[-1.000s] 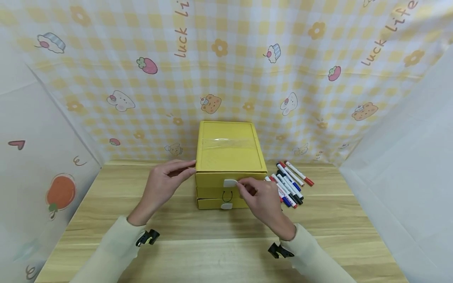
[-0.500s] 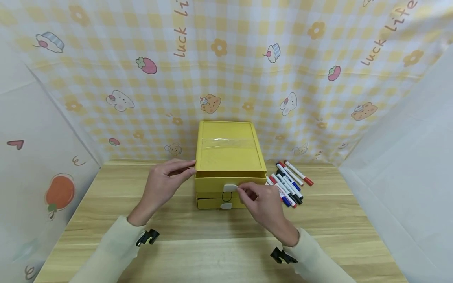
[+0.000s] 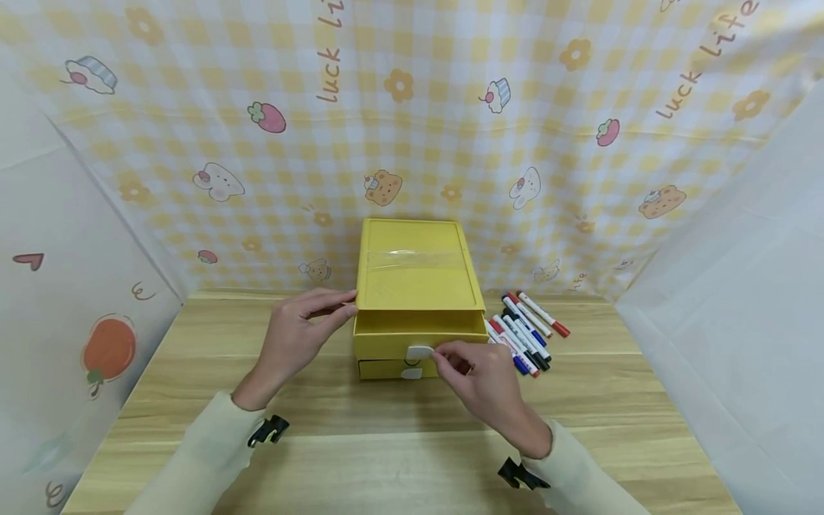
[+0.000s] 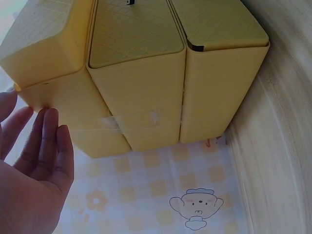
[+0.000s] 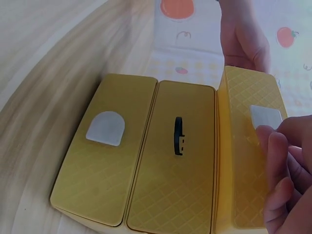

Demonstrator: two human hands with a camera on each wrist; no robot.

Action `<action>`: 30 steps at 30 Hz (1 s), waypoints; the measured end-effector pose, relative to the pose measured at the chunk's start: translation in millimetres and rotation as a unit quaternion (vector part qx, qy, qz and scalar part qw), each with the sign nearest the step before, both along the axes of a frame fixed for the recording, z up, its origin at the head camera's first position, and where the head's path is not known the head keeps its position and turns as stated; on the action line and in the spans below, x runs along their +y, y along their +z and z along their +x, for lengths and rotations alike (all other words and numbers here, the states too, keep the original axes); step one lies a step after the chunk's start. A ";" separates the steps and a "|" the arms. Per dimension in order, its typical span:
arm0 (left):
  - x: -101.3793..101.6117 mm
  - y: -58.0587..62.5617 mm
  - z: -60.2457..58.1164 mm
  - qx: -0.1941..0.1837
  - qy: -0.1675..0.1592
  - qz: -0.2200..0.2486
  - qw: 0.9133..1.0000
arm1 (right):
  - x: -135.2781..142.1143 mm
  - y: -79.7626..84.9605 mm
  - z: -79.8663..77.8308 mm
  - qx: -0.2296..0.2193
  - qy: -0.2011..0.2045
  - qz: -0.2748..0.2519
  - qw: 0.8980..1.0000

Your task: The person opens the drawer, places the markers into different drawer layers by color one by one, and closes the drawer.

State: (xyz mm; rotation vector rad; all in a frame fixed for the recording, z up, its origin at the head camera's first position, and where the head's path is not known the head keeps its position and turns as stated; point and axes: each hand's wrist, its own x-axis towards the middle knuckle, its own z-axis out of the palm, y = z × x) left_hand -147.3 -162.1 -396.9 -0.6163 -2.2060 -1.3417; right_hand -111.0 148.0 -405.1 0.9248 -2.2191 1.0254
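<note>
My right hand (image 3: 479, 375) pinches the white tab (image 3: 420, 352) on the top drawer (image 3: 418, 336) of the yellow box (image 3: 415, 275), which sits mid-table at the back by the markers (image 3: 524, 332); that drawer stands partly out. My left hand (image 3: 299, 336) lies against the box's left side, fingers straight. I judge the plastic light, stiff and smooth, so the tab seems the best place to hold, with the box braced.

bare table (image 3: 399, 458) in front, markers (image 3: 524, 332) crowding box's (image 3: 415, 275) right
</note>
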 end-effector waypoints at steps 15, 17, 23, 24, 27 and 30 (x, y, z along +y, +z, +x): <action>0.8 0.7 1.2 0.000 0.000 0.000 1.000 | 2.2 0.5 15.6 -0.010 0.012 -0.004 1.000; 0.8 0.4 1.1 0.000 0.001 -0.001 1.000 | 2.3 0.7 17.5 -0.007 0.014 -0.007 1.000; 0.3 -1.3 0.2 -0.002 0.003 -0.002 1.000 | 3.1 0.8 23.5 -0.004 0.019 -0.014 1.000; 0.2 -1.4 0.2 -0.003 0.003 -0.001 1.000 | 3.2 0.8 24.6 -0.005 0.019 -0.014 1.000; 0.1 -1.3 0.2 -0.002 0.002 -0.001 1.000 | 3.4 0.5 27.6 -0.011 0.018 -0.014 1.000; -0.1 -1.1 0.3 -0.003 0.001 0.000 1.000 | 3.7 0.1 29.8 -0.010 0.024 -0.017 1.000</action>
